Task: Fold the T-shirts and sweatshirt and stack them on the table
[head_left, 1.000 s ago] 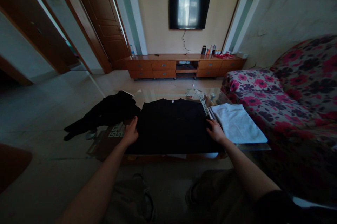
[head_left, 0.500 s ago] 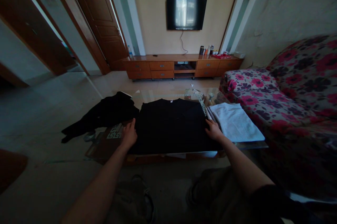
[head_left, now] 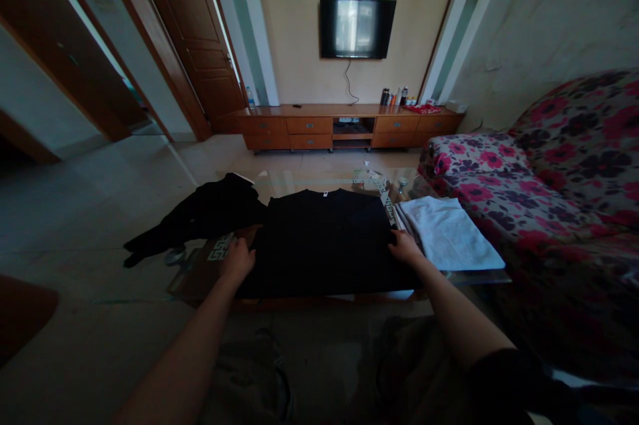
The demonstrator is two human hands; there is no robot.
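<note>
- Black shirt point(head_left: 327, 242) is lying spread flat on the glass-topped table point(head_left: 472, 276), directly in front of the person, its neckline pointing away and its near edge running along the table's near side.
- A small white label point(head_left: 325, 194) is showing at the middle of that neckline.
- The left hand point(head_left: 239, 260) is resting at the shirt's left edge, fingers bent inward and thumb side facing the cloth; whether it is pinching the fabric, I cannot tell.
- The right hand point(head_left: 403, 247) is meeting the opposite edge with its fingers curling toward the cloth; a firm pinch there is also impossible to confirm.
- Both hands are staying well apart, with the shirt's width stretching between them.
- Another black garment point(head_left: 214, 212) is lying rumpled to the left of the shirt, its narrow end reaching past the table's left side.
- A pale cloth point(head_left: 449, 232) is lying flat just beside the shirt on the right, layers showing along its left border.
- A flowered sofa point(head_left: 494, 162) is standing on the right.
- Across the room, a wooden cabinet point(head_left: 309, 125) is running along the wall, holding bottles point(head_left: 393, 98) and a red cloth point(head_left: 423, 108) near its right end.
- A television point(head_left: 357, 28) is hanging above it, its screen reflecting pale light.
</note>
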